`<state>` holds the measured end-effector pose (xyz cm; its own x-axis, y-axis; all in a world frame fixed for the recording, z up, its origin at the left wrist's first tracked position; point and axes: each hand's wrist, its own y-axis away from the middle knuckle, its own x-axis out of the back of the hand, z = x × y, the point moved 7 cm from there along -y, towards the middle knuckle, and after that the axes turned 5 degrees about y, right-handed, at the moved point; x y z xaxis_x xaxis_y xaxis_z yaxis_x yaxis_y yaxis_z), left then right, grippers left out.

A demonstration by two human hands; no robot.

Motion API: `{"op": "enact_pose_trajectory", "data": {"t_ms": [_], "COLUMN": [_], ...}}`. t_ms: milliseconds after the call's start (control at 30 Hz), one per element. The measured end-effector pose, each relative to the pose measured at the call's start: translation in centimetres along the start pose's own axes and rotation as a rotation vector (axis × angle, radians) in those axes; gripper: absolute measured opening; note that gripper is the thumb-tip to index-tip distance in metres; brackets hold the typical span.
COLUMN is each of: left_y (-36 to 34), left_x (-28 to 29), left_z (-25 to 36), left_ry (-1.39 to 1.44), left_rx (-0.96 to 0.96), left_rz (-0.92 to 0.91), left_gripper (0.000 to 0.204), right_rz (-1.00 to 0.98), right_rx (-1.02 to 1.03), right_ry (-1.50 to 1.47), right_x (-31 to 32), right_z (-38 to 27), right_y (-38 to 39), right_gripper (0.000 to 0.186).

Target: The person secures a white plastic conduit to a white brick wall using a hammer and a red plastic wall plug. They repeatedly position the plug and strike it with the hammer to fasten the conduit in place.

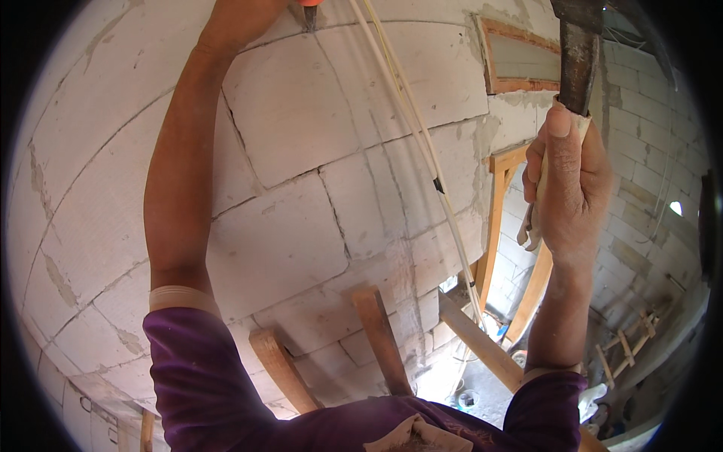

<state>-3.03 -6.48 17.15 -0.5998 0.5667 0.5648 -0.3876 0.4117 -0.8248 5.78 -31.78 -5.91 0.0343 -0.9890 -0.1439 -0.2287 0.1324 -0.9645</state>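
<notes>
right hand [570, 177] grips scuffed dark hammer [580, 64]; left hand [245, 19] near orange tool [309, 15]; hold unclear

The block wall [294, 226] is spread across the left and middle, behind the left hand [245, 22] at the upper edge. A chisel-like tool [309, 16] is placed just right of that hand, its tip at the wall. Farther right, cables [413, 120] are run down before the wall, slanting toward the lower right. Beyond them, a window frame [527, 85] is set above a door frame [493, 211]. To their right, a hammer [579, 71] is held upright in the right hand [571, 181]. Below, two beams [382, 343] are placed side by side, with a third beam [482, 339] to their right. Beneath it, a bucket [468, 398] is seen on the floor [493, 392].
</notes>
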Motion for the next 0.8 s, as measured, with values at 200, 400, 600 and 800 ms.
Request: {"op": "enact_pose_trajectory", "data": {"t_ms": [200,400,600,800], "left_y": [0.4,0.4,1.1,0.6], "left_x": [-0.6,-1.3,-1.4,-2.5], "left_z": [0.5,0.7,0.6,0.7], "left_ry": [-0.039,-0.039,-0.09,-0.1], "left_rx": [0.017,0.013,-0.02,-0.012], "left_rz": [0.028,-0.071,-0.073,-0.093], "left_gripper": [0.026,0.022,0.019,0.019], "right_rz": [0.049,0.236,-0.003,-0.27], "right_rx": [0.002,0.183,0.102,0.164], "right_ry": [0.058,-0.082,0.134,-0.448], "right_x": [-1.1,-1.0,-5.3,-3.2], "right_z": [-0.7,-4.8,-3.5,-4.0], "right_y": [-1.3,-5.0,-5.9,-7.0], "right_gripper": [0.043,0.048,0.039,0.044]}}
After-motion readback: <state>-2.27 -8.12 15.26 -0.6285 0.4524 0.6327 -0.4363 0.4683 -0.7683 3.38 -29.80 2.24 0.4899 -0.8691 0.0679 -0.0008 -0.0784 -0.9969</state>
